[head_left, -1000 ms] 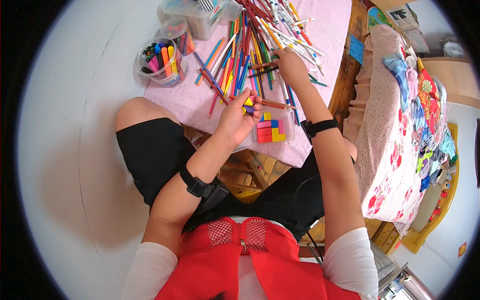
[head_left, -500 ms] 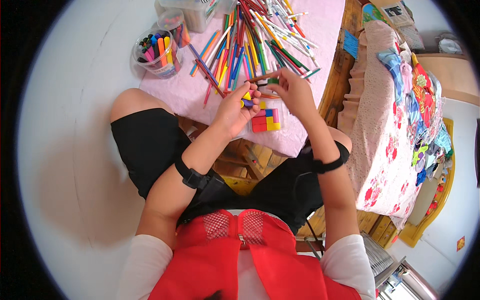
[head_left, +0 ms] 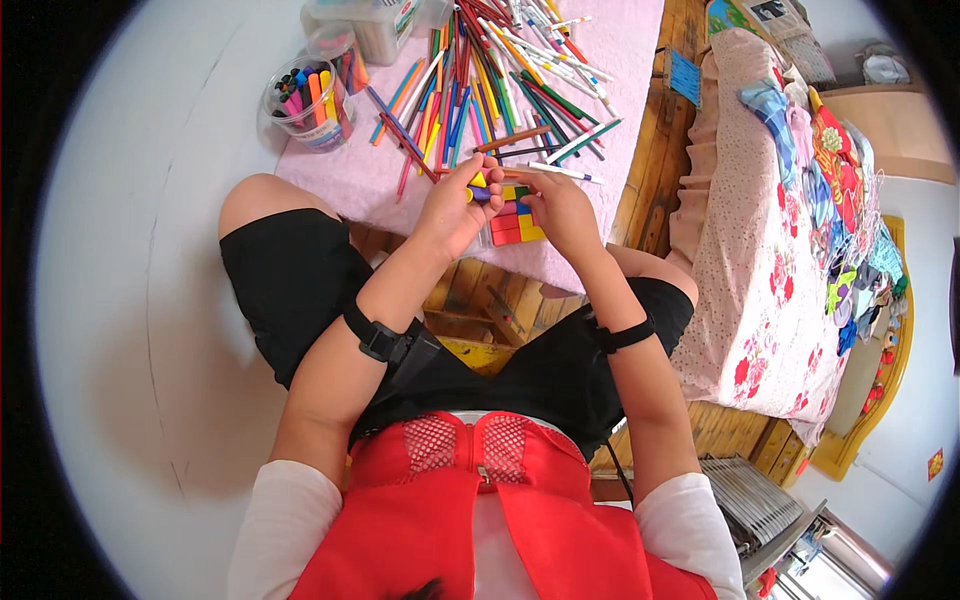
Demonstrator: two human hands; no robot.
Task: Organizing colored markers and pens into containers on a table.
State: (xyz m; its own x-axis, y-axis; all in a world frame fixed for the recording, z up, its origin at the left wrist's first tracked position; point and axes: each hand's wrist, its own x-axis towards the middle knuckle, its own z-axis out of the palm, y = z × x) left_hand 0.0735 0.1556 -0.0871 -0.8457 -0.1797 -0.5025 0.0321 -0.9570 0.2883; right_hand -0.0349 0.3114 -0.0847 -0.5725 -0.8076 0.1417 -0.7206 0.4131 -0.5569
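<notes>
My left hand (head_left: 450, 208) is closed, palm up, around a few small blocks; a yellow block (head_left: 478, 181) and a blue-purple block (head_left: 481, 194) show between the fingers. Just to its right is a clear box of coloured blocks (head_left: 506, 236), in red, pink, yellow and blue. My right hand (head_left: 563, 212) reaches over this box's far right corner. Its thumb and forefinger close round a small green block (head_left: 522, 191) at the box's far end. The fingers partly cover that end of the box.
Many coloured pencils and white-barrelled markers (head_left: 560, 60) lie spread over the pink tablecloth (head_left: 630, 60) beyond my hands. A clear tub of markers (head_left: 312, 110) stands at the left, near a large plastic container (head_left: 375, 30). A flower-patterned bed (head_left: 740, 250) is at the right.
My right hand has come down and left, bringing the green block from above the pencils to the box. My left hand stays closed on its blocks. The view has shifted slightly.
</notes>
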